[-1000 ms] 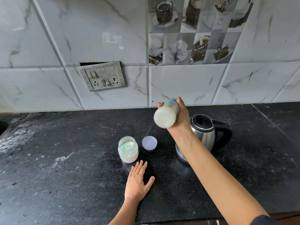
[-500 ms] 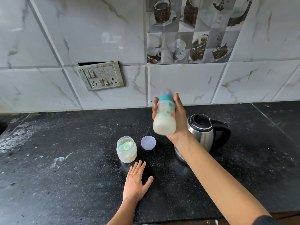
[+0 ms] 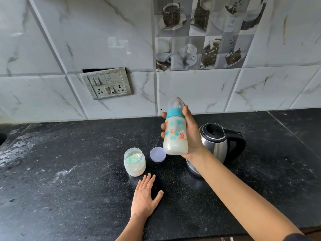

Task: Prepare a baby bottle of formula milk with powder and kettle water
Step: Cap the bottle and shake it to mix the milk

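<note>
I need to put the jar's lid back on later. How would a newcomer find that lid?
Start at the steel kettle on the black counter. Left of it stands an open powder jar. The lid lies flat between them: a small pale lilac disc, the only flat piece there.

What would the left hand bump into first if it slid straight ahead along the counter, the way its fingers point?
Most likely the open powder jar. The left hand lies flat with fingers aimed up and slightly right, so it might only graze the jar's right side; depth is hard to judge.
</note>
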